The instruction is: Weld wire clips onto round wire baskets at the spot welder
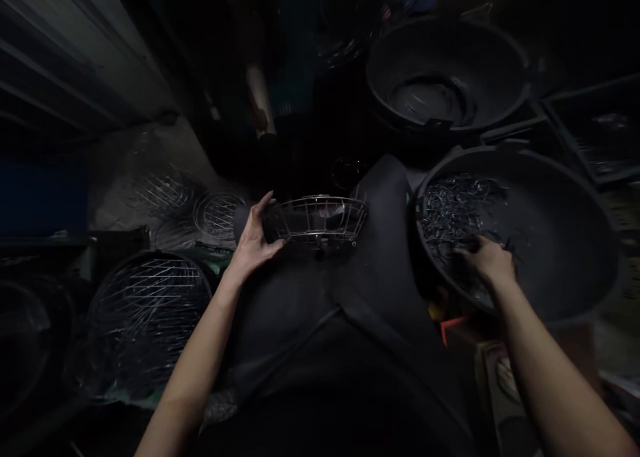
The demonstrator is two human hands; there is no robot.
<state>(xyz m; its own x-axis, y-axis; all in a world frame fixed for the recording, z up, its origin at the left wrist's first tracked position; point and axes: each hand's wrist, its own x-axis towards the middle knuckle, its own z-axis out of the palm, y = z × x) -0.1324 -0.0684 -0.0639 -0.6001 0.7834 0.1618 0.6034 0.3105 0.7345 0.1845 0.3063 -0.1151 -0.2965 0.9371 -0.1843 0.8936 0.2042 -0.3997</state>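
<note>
My left hand (255, 244) grips the left end of a round wire basket (323, 217), thumb below and fingers above. The basket is held on its side over my lap, at the dark apron (295, 297) across my legs. On the right, my right hand (490, 260) is down in a large dark basin (560, 244), at the edge of a pile of small bent metal wire pieces (460, 207). Its fingers are curled in among them; what they hold, if anything, is too dark to make out.
A container of wire racks (150, 304) stands at the left, with more round wire grids (220, 210) on the floor beyond. Another dark basin (445, 70) is at the back right. Another person's arm (259, 97) shows in the dark ahead. A box (480, 350) stands below the right basin.
</note>
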